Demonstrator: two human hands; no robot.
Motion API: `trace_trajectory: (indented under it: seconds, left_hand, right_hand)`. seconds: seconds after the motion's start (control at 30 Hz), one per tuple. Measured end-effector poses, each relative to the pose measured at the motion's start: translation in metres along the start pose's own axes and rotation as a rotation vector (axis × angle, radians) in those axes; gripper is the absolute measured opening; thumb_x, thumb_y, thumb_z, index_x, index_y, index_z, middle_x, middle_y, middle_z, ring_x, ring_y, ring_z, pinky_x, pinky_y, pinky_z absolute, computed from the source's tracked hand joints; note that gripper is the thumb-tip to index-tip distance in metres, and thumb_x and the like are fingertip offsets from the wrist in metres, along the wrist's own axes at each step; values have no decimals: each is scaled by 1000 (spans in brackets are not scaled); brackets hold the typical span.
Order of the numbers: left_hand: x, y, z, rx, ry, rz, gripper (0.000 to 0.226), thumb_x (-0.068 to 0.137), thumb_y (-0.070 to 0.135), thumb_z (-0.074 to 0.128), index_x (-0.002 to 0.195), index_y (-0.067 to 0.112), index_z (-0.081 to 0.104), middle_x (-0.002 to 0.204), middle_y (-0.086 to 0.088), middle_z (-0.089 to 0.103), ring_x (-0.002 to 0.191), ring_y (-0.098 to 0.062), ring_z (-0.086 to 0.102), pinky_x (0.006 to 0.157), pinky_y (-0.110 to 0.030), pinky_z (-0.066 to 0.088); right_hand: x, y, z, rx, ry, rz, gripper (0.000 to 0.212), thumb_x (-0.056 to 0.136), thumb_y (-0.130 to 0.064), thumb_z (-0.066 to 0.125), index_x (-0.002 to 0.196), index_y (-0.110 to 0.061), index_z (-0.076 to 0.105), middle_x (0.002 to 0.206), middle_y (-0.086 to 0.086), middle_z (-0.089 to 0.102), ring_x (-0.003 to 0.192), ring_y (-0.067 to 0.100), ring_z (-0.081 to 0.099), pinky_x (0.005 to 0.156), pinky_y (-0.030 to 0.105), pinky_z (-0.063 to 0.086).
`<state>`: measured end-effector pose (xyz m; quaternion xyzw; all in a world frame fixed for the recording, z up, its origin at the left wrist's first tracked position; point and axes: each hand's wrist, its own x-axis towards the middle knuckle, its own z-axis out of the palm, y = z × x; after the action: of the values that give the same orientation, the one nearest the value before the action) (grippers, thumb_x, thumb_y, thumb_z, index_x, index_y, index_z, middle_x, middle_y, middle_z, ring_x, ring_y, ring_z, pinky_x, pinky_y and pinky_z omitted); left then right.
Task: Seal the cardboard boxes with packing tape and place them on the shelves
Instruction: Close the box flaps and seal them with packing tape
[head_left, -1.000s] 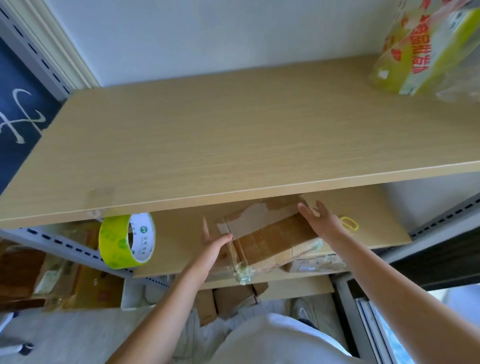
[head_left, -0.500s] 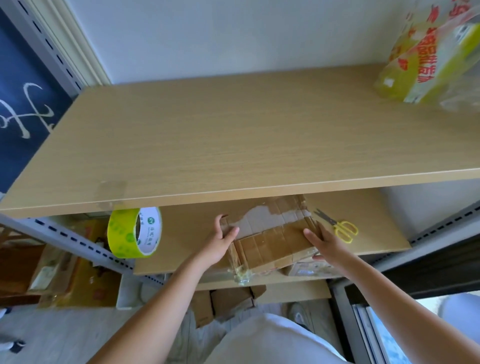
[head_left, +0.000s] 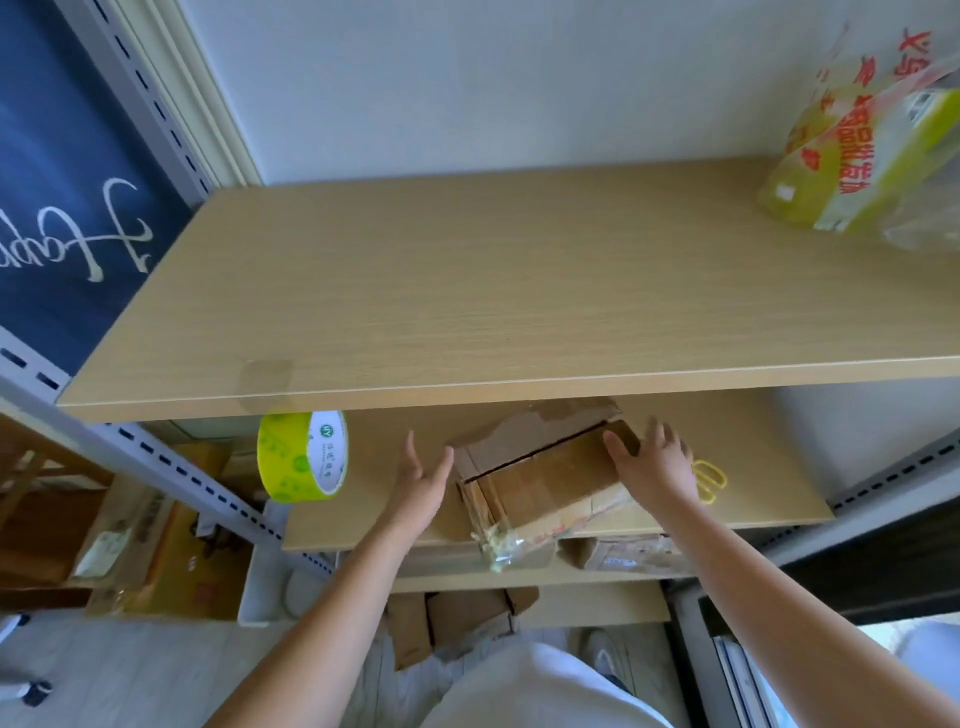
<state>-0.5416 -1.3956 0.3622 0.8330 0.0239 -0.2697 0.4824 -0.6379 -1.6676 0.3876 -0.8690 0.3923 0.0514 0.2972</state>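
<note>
A worn brown cardboard box (head_left: 540, 473) lies on the middle shelf (head_left: 753, 467), its front corner with crumpled clear tape overhanging the shelf's edge. My left hand (head_left: 421, 483) hovers just left of the box, fingers straight and apart, holding nothing. My right hand (head_left: 654, 462) is at the box's right end, fingers spread, thumb touching or just off the top edge. A roll of packing tape (head_left: 304, 457) with a yellow-green printed outside stands on edge at the shelf's left. Yellow-handled scissors (head_left: 709, 480) lie behind my right hand, partly hidden.
A wide wooden top shelf (head_left: 467, 291) spans the view above the box, with a yellow plastic-wrapped package (head_left: 862, 156) at its right end. More cardboard boxes (head_left: 618, 553) sit on the lower shelf and several flattened pieces (head_left: 457, 618) lie below. Grey slotted metal uprights (head_left: 171, 467) frame the shelving.
Both hands held the box's ends a moment ago; now the left hand has come off it and opened, and the right hand has spread at the right end. The camera moved closer.
</note>
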Motion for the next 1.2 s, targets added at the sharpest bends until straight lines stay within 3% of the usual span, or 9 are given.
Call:
trace_trajectory:
  seconds: [0.13, 0.2, 0.3, 0.4, 0.53, 0.63, 0.8, 0.97, 1.2]
  left_hand:
    - [-30, -42, -50, -588, 310, -295, 15, 104, 24, 47, 113, 14, 53, 102, -5, 56, 98, -25, 56, 87, -38, 48]
    - [-51, -49, -89, -777, 508, -326, 16, 102, 14, 47, 111, 6, 58, 80, -4, 53, 69, -17, 49, 66, -27, 43]
    - [-87, -30, -132, -749, 713, -86, 27, 101, 16, 45, 111, -3, 61, 78, -4, 58, 71, -19, 55, 65, -26, 44]
    - [-119, 16, -145, -629, 617, 167, 31, 106, 37, 36, 105, 19, 61, 95, -8, 69, 89, -23, 67, 81, -34, 52]
    - [-140, 55, -145, -368, 380, 171, 72, 74, 86, 44, 128, 39, 49, 125, 7, 62, 114, -18, 61, 100, -45, 49]
    - [-148, 68, -142, -280, 299, 169, 58, 82, 75, 45, 128, 42, 53, 128, 12, 60, 116, -12, 58, 102, -38, 47]
    - [-178, 78, -154, -380, 222, 192, 29, 104, 34, 44, 102, 15, 66, 58, -2, 63, 46, -13, 54, 49, -18, 47]
    - [-211, 96, -171, -373, 184, 232, 32, 105, 33, 45, 96, 7, 63, 58, -4, 63, 47, -14, 50, 54, -25, 43]
    - [-263, 101, -182, -308, -13, 394, 39, 99, 33, 49, 137, 37, 50, 58, -11, 61, 48, -16, 48, 49, -22, 44]
  right_hand:
    - [-46, -46, -8, 152, 231, -372, 35, 96, -34, 43, 118, -11, 58, 119, 8, 60, 117, 29, 53, 91, 39, 47]
    - [-75, -82, -9, 193, 147, -477, 23, 98, -28, 46, 103, -11, 60, 102, 2, 61, 102, 23, 56, 77, 28, 45]
    - [-123, -138, -9, 255, -88, -567, 33, 101, -36, 46, 94, -5, 58, 94, 7, 61, 93, 26, 56, 72, 21, 46]
    - [-160, -186, -4, 438, -315, -580, 49, 103, -43, 40, 117, -1, 60, 114, 10, 62, 113, 31, 54, 97, 33, 42]
    - [-180, -221, 22, 630, -482, -627, 16, 100, -42, 49, 105, -33, 61, 108, -16, 65, 105, 4, 59, 93, 24, 43]
    - [-190, -233, 36, 782, -525, -591, 22, 93, -40, 60, 104, -24, 69, 98, -9, 72, 93, 9, 66, 84, 27, 50]
    - [-211, -241, 35, 880, -526, -540, 50, 93, -50, 57, 79, -3, 66, 56, 15, 56, 58, 24, 52, 71, 40, 45]
    - [-229, -258, 13, 891, -532, -408, 38, 79, -45, 65, 73, -7, 69, 57, 13, 59, 60, 24, 53, 76, 41, 47]
    - [-255, -234, -23, 1000, -710, -481, 42, 80, -37, 71, 86, 5, 73, 69, 12, 68, 67, 20, 62, 73, 33, 52]
